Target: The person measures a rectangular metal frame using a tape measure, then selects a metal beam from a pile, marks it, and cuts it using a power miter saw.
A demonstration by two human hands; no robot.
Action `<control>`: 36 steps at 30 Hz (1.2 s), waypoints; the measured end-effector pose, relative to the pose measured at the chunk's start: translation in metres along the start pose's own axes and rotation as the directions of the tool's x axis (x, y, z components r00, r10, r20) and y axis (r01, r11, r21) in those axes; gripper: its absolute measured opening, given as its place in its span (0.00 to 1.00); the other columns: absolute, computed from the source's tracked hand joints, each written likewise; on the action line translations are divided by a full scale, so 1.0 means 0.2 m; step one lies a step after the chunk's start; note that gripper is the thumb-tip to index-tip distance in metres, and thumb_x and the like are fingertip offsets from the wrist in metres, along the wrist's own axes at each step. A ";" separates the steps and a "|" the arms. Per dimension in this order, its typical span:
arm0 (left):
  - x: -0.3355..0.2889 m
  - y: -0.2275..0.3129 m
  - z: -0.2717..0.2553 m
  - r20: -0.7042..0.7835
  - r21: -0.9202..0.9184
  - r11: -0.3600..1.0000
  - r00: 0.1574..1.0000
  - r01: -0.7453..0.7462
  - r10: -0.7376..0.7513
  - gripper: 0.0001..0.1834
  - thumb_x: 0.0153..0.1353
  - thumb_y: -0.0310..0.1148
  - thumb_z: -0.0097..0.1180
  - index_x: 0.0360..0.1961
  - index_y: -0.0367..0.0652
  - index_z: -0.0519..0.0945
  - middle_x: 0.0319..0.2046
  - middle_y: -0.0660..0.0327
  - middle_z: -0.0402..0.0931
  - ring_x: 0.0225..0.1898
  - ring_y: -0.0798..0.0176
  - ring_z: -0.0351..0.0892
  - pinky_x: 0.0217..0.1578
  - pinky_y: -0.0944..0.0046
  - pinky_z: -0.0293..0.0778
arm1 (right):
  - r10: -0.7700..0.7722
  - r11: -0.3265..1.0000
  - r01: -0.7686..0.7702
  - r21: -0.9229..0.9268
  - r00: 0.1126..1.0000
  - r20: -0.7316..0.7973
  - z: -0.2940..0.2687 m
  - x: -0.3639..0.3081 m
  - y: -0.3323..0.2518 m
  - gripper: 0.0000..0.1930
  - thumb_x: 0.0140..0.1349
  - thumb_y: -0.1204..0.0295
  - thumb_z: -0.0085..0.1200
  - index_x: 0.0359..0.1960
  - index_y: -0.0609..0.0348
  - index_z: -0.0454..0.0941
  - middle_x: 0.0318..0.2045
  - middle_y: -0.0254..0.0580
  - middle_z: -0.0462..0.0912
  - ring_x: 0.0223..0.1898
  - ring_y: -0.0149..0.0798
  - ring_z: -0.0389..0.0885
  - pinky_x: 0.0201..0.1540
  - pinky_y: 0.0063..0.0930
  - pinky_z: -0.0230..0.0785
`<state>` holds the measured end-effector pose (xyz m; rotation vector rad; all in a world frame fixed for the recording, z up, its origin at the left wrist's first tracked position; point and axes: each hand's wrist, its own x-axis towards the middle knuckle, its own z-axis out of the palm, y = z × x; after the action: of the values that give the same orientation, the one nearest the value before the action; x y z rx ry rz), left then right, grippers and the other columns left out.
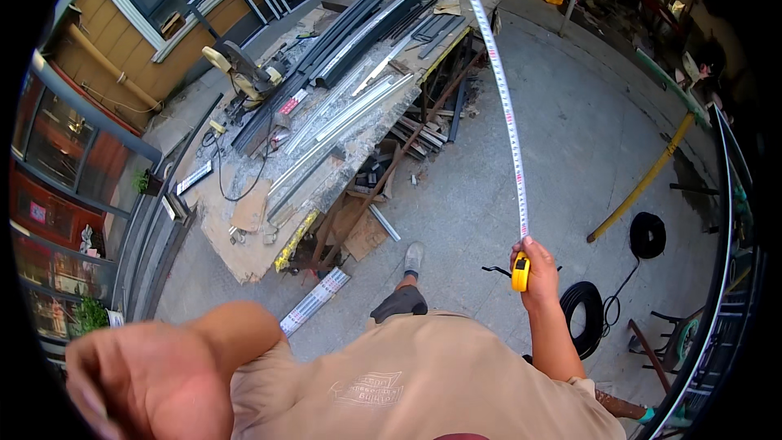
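My right hand (536,267) is closed around a yellow tape measure (520,274), out to the right of my body. Its long white blade (507,106), with black and red marks, runs up and away from the case past the top edge of the picture, so its far end is out of sight. My left hand (151,379) is raised close by at the lower left, slightly blurred. Its bare palm shows with nothing in it; the fingers bend toward the dark rim and are partly cut off.
A cluttered workbench (252,265) stands ahead left, bearing dark and silver metal profiles (371,37) and a cut-off saw (243,72). Scraps lie beneath it. Black coiled hoses (582,318), a yellow pole (639,183) and a glass-like panel edge (707,293) are at right.
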<state>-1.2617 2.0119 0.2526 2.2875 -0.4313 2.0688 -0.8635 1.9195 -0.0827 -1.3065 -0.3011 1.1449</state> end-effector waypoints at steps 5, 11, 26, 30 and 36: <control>-0.94 -1.15 0.48 -0.001 -0.075 0.372 0.373 0.925 -0.928 0.13 0.78 0.33 0.51 0.55 0.35 0.80 0.43 0.58 0.79 0.43 0.64 0.77 0.49 0.63 0.74 | -0.022 0.999 0.030 0.019 0.941 -0.337 -0.30 0.34 0.11 0.17 0.76 0.57 0.61 0.39 0.59 0.84 0.32 0.35 0.84 0.32 0.29 0.80 0.37 0.25 0.72; -1.95 -1.70 0.94 0.615 0.339 0.106 -0.135 0.935 -0.777 0.16 0.73 0.30 0.59 0.58 0.34 0.83 0.48 0.51 0.87 0.49 0.58 0.87 0.51 0.59 0.81 | 0.078 0.991 -0.126 -0.032 0.774 -0.628 -0.55 0.44 0.34 0.16 0.76 0.59 0.60 0.39 0.62 0.86 0.32 0.36 0.85 0.32 0.31 0.81 0.38 0.28 0.74; -3.77 -2.41 0.96 0.803 0.388 0.762 -0.596 0.519 -0.003 0.16 0.69 0.45 0.62 0.40 0.42 0.86 0.31 0.60 0.86 0.28 0.58 0.83 0.32 0.53 0.78 | 0.233 0.926 -0.377 0.008 0.554 -0.799 -1.16 1.34 0.61 0.16 0.72 0.63 0.61 0.35 0.66 0.89 0.33 0.45 0.90 0.33 0.41 0.87 0.40 0.36 0.79; -3.75 -2.59 1.03 0.837 0.543 0.380 -0.521 0.749 -0.167 0.14 0.61 0.45 0.62 0.33 0.46 0.84 0.29 0.53 0.83 0.32 0.47 0.85 0.33 0.44 0.78 | 0.202 0.938 -0.344 -0.028 0.612 -0.765 -1.44 2.03 0.21 0.16 0.71 0.62 0.63 0.33 0.64 0.90 0.32 0.44 0.90 0.33 0.39 0.87 0.40 0.35 0.78; -3.85 -2.85 1.62 0.894 0.399 0.647 -0.432 0.650 -0.117 0.20 0.64 0.47 0.60 0.46 0.44 0.89 0.45 0.46 0.88 0.47 0.37 0.87 0.47 0.45 0.83 | 0.154 0.951 -0.292 -0.105 0.739 -0.656 -1.41 3.08 -0.49 0.16 0.72 0.61 0.64 0.36 0.64 0.89 0.34 0.42 0.89 0.34 0.36 0.83 0.40 0.34 0.77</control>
<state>-0.8817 2.6373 -0.4464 2.4647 0.2220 -0.6695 -0.3219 2.2518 -0.3358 -1.8748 0.2714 0.7990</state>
